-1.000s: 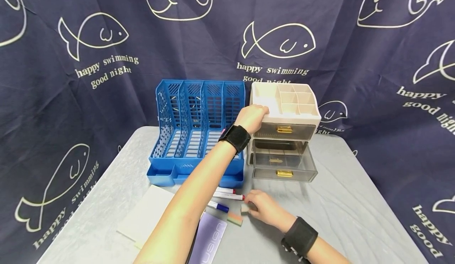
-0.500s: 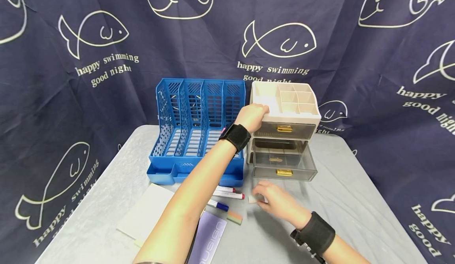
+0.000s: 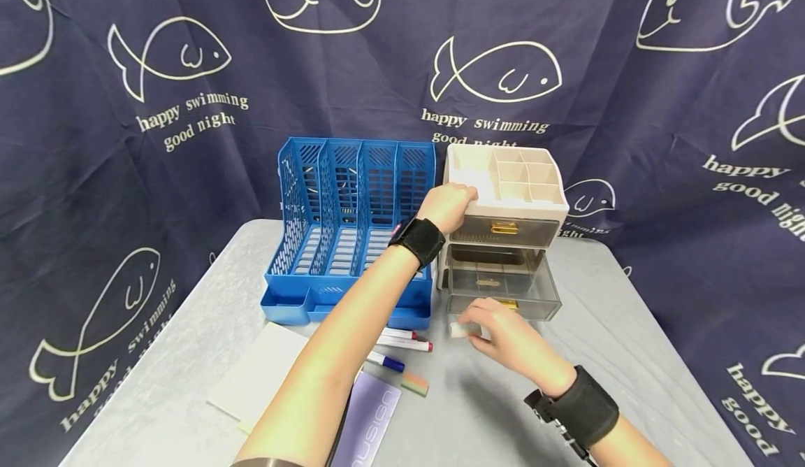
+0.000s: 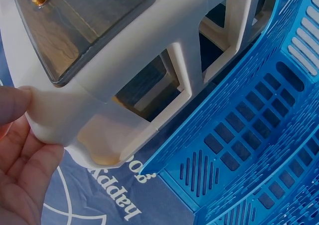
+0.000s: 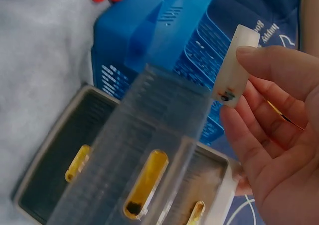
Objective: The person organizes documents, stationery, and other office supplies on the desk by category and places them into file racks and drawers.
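My left hand [image 3: 446, 207] grips the top front left corner of a white desktop drawer organizer [image 3: 544, 210], thumb and fingers on its edge [image 4: 47, 117]. A clear grey drawer [image 3: 537, 303] of the organizer is pulled out; the smoky drawer above it [image 3: 472, 229] is closed. Just in front of the pulled-out drawer, my right hand [image 3: 512, 334] pinches a small white eraser [image 5: 234, 70] between thumb and fingers. In the right wrist view the eraser has a small dark, coloured mark at its lower end and overlaps the drawer's corner.
Left of the organizer stands a blue file rack [image 3: 346, 289]. On the grey table [image 3: 629, 355] lie red-tipped markers [image 3: 402, 344], a blue-capped marker [image 3: 385, 362], an orange and green block [image 3: 415, 383], a purple case [image 3: 371, 418] and a white pad [image 3: 258, 369].
My right hand has lifted the eraser from beside the orange and green block and carried it up and right toward the pulled-out drawer. My left hand keeps its grip on the organizer.
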`<action>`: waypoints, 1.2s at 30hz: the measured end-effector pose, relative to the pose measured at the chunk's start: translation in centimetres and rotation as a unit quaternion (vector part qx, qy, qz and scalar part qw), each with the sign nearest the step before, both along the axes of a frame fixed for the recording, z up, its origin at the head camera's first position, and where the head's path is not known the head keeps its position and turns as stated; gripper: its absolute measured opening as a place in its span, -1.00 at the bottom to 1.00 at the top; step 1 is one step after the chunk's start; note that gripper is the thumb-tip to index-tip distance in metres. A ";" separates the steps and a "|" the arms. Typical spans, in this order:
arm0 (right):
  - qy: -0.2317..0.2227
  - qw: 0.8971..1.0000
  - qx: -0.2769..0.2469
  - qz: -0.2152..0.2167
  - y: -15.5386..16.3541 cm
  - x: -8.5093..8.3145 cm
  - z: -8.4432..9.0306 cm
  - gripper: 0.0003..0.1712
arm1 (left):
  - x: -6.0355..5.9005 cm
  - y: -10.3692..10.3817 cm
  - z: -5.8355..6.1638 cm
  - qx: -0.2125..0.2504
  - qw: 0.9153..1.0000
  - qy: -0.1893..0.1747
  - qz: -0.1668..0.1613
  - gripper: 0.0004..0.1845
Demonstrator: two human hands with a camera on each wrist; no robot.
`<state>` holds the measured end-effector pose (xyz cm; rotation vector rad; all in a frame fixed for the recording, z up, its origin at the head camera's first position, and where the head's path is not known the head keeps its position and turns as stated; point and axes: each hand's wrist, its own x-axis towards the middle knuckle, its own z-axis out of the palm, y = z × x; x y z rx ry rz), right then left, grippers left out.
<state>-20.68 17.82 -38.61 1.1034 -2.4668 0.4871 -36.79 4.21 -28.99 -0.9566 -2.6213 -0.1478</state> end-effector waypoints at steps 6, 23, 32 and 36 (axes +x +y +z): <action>0.006 1.000 -0.015 -0.005 0.6 -0.2 0.7 -0.67 | 0.1 0.1 0.1 -0.002 1.000 -0.005 -0.002 -0.64; -0.032 0.999 -0.041 -0.016 1.7 -2.9 3.5 -0.75 | -0.2 0.2 -0.1 0.002 1.000 -0.002 0.003 -0.66; -0.038 0.995 -0.069 -0.060 2.4 -5.5 4.1 -0.78 | -0.1 0.1 -0.1 0.004 1.000 -0.004 0.005 -0.66; -0.066 0.992 -0.067 -0.088 2.7 -6.4 4.0 -0.80 | -0.1 0.2 0.0 0.003 1.000 -0.006 0.006 -0.65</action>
